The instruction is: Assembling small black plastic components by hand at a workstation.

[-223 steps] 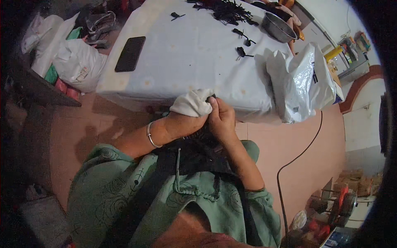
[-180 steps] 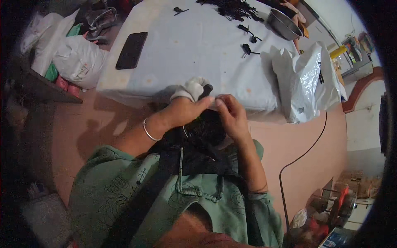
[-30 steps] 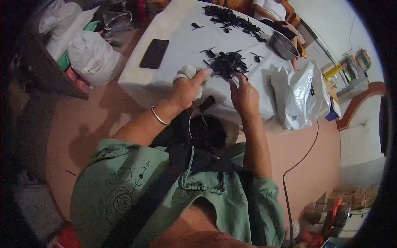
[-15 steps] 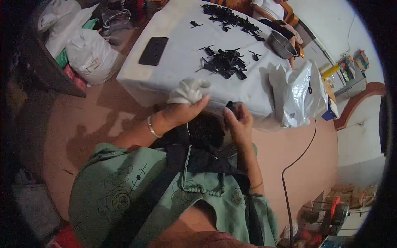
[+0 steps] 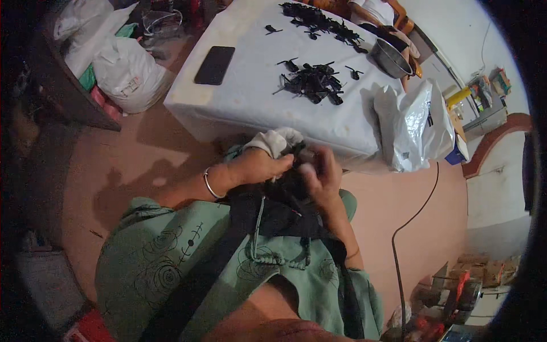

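My left hand (image 5: 263, 165), a silver bangle on its wrist, is closed on a bunched white cloth (image 5: 273, 141) at the near edge of the table. A small black part (image 5: 297, 149) shows against the cloth by my left fingertips; its kind is too small to make out. Just right of it, my right hand (image 5: 323, 174) has bent fingers smeared by motion, and whether they grip anything is unclear. Beyond my hands, a pile of black plastic pieces with thin stems (image 5: 313, 81) lies on the white-covered table (image 5: 245, 102).
A dark phone (image 5: 215, 65) lies on the table's left. Farther back is a longer row of black pieces (image 5: 319, 23). A metal bowl (image 5: 391, 58) and a silver plastic bag (image 5: 411, 128) stand at the right. Another person (image 5: 373, 11) sits at the far side. A cable (image 5: 394, 233) crosses the floor.
My right hand has moved left and lower, close to my left hand. The black part, earlier at the right fingertips, now shows by the cloth. My left hand has come slightly nearer with the cloth.
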Motion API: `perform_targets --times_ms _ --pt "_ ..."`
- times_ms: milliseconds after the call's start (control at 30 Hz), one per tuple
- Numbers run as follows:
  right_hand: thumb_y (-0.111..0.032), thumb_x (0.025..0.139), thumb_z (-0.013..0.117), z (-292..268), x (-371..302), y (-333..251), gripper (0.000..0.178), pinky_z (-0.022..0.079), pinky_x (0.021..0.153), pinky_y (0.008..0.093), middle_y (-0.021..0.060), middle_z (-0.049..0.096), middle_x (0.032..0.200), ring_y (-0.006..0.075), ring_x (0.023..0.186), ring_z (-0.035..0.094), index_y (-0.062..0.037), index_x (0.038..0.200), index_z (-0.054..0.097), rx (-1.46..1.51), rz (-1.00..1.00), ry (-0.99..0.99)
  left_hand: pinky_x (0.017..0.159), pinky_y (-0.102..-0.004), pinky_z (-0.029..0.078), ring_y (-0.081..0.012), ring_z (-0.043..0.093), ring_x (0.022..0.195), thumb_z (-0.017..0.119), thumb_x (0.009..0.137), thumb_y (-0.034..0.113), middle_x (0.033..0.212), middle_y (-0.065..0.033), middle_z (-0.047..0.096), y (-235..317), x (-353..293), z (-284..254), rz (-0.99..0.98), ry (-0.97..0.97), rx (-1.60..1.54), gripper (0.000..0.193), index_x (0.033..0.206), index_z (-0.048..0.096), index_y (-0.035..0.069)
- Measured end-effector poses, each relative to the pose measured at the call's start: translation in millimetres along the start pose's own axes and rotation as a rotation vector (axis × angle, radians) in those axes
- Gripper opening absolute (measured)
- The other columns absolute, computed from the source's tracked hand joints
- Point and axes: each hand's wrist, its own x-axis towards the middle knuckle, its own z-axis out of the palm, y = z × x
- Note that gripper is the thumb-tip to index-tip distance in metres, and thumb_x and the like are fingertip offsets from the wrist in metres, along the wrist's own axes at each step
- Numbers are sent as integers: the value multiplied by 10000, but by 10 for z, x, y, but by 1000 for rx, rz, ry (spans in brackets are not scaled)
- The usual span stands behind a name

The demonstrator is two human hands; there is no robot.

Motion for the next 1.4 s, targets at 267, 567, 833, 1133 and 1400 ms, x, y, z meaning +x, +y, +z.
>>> perform_targets --times_ms 267,567,833,1133,1400 --pt "-101 761 651 45 39 -60 241 334 479 232 2 433 594 75 537 381 -31 675 437 -105 46 22 553 -239 463 -102 557 644 549 753 73 812 -72 562 224 58 -18 232 -34 253 249 985 513 -10" --pt "-155 888 491 -78 -13 86 213 326 528 201 -26 414 629 52 600 356 -15 728 474 -4 211 -227 677 -267 463 -131 541 768 567 764 72 861 -57 569 241 48 -61 -271 -1 -20 280 1026 524 -17" --pt "-208 915 441 32 -33 189 260 350 537 208 -28 465 646 55 615 385 -2 785 530 -35 209 -286 692 -328 478 -252 588 762 551 735 85 866 -164 587 216 77 62 156 25 486 310 1017 525 -42" --pt "-214 918 441 240 -105 408 252 362 557 191 -57 508 700 25 630 403 -22 809 561 357 376 -132 672 -378 461 -325 564 764 529 729 106 836 -181 563 59 70 150 166 28 661 203 891 530 -16" --pt "-121 846 549 -84 -26 337 153 418 642 224 -6 564 755 83 705 508 12 916 580 167 328 -201 588 -247 430 -87 510 686 501 839 101 808 4 553 59 170 -3 -397 99 -146 163 993 510 46"
